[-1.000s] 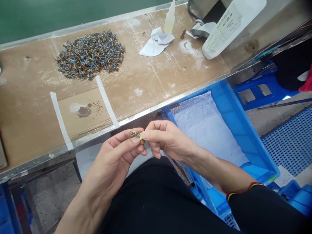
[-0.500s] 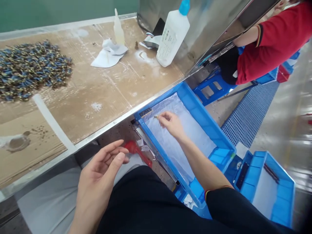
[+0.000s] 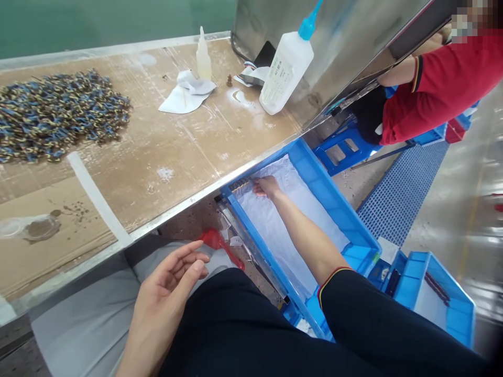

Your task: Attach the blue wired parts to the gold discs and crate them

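Observation:
My right hand [image 3: 267,187] reaches into the far corner of a blue plastic crate [image 3: 334,201], its fingers pinched together at a row of small dark pieces [image 3: 238,184]. Whatever those fingers hold is too small to make out now. A white sheet [image 3: 294,220] lines the crate beneath the hand. Over my lap hovers my left hand [image 3: 173,283], palm turned inward and fingers loosely curved, with a gap to the thumb and nothing visible in it. On the bench, a big pile of small blue, yellow and brown pieces [image 3: 63,115] lies at the left.
A white glue bottle [image 3: 285,73] with a blue cap leans at the bench's back. Near it stand a small translucent bottle [image 3: 203,57] and crumpled paper [image 3: 186,97]. A person in a red shirt [image 3: 451,84] sits at right; another blue crate [image 3: 451,303] is below.
My right hand has moved forward to the row in the crate's corner, with the small brassy piece it held no longer distinguishable. My left hand stays nearly still. The view has shifted slightly.

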Motion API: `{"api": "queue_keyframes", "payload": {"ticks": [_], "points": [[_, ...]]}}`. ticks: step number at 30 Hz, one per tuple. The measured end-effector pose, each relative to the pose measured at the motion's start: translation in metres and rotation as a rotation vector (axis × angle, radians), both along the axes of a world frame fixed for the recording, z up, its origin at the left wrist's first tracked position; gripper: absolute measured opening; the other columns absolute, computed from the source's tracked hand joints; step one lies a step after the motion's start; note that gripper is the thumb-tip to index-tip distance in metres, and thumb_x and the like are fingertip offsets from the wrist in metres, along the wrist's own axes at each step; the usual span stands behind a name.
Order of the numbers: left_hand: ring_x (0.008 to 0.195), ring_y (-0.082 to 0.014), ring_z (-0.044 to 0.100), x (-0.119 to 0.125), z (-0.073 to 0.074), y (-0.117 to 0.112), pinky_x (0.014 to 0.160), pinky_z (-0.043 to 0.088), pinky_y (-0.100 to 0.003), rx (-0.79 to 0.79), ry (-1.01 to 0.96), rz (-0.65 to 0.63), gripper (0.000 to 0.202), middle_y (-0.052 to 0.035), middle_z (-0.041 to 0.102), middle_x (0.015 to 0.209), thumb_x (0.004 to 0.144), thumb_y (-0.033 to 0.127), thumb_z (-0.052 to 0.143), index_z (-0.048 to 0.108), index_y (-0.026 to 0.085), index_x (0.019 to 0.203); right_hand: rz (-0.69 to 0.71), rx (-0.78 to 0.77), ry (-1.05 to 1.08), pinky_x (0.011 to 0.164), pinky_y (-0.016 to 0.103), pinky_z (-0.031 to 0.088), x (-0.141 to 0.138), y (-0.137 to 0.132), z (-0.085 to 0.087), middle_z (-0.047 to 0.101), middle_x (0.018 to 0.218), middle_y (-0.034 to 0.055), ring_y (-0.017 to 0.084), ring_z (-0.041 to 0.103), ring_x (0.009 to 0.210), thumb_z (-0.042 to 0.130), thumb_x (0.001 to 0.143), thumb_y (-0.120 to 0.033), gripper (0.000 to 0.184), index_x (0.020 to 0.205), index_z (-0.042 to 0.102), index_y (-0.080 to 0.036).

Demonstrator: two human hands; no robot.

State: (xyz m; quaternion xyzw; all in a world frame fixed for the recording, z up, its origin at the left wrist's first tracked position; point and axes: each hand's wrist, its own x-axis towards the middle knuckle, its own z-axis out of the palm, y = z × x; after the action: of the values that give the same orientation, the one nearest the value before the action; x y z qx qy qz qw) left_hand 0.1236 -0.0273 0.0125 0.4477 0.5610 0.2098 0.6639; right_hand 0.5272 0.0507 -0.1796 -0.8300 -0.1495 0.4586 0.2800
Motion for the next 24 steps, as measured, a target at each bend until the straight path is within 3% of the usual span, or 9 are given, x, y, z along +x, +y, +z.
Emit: {"api": "queue_keyframes", "payload": {"ticks": [3,9,15,20,24], "points": [[0.097,-0.0272,0.084,-0.005,-0.004,0.003,0.1,0.075,-0.042,-0.006,0.003,0.0,0.057,-0.0108,0.09,0.119,0.097,0.059,0.098,0.088,0.024,0.141,0.039,0.049,-0.078,0.091,0.041,0.075,0.002,-0.01,-0.007,0.081,0.132,0.009,0.023,0.082,0.107,0.083,0.117,-0.046,0.037,0.141,0.076,-0.018],[0.1,-0.0288,0.084,-0.016,-0.015,0.002,0.104,0.075,-0.045,-0.059,0.012,0.006,0.062,-0.0124,0.09,0.122,0.096,0.063,0.098,0.087,0.023,0.143,0.181,0.214,-0.303,0.104,0.048,0.074,0.002,-0.023,-0.015,0.081,0.137,0.0097,0.026,0.082,0.116,0.083,0.117,-0.044,0.035,0.142,0.078,-0.019],[0.102,-0.0293,0.084,-0.02,-0.016,0.005,0.103,0.075,-0.045,-0.063,0.024,0.013,0.063,-0.0127,0.09,0.124,0.097,0.063,0.098,0.087,0.023,0.144,0.252,0.224,-0.456,0.113,0.052,0.071,-0.003,-0.017,-0.019,0.083,0.136,0.0097,0.027,0.082,0.122,0.083,0.117,-0.046,0.03,0.132,0.081,-0.019],[0.102,-0.0288,0.084,-0.017,-0.007,0.001,0.105,0.074,-0.045,-0.085,0.012,0.031,0.059,-0.0118,0.09,0.123,0.098,0.062,0.097,0.088,0.023,0.142,0.278,0.188,-0.481,0.116,0.054,0.07,-0.012,-0.012,-0.015,0.083,0.137,0.0099,0.028,0.082,0.126,0.083,0.117,-0.046,0.031,0.131,0.081,-0.019],[0.103,-0.0284,0.084,-0.014,-0.004,0.002,0.106,0.072,-0.044,-0.09,0.0,0.068,0.055,-0.0106,0.09,0.12,0.099,0.06,0.096,0.089,0.024,0.14,0.272,0.149,-0.465,0.116,0.054,0.07,-0.008,-0.021,0.0,0.081,0.143,0.0108,0.029,0.081,0.129,0.082,0.117,-0.045,0.031,0.136,0.081,-0.02]]}}
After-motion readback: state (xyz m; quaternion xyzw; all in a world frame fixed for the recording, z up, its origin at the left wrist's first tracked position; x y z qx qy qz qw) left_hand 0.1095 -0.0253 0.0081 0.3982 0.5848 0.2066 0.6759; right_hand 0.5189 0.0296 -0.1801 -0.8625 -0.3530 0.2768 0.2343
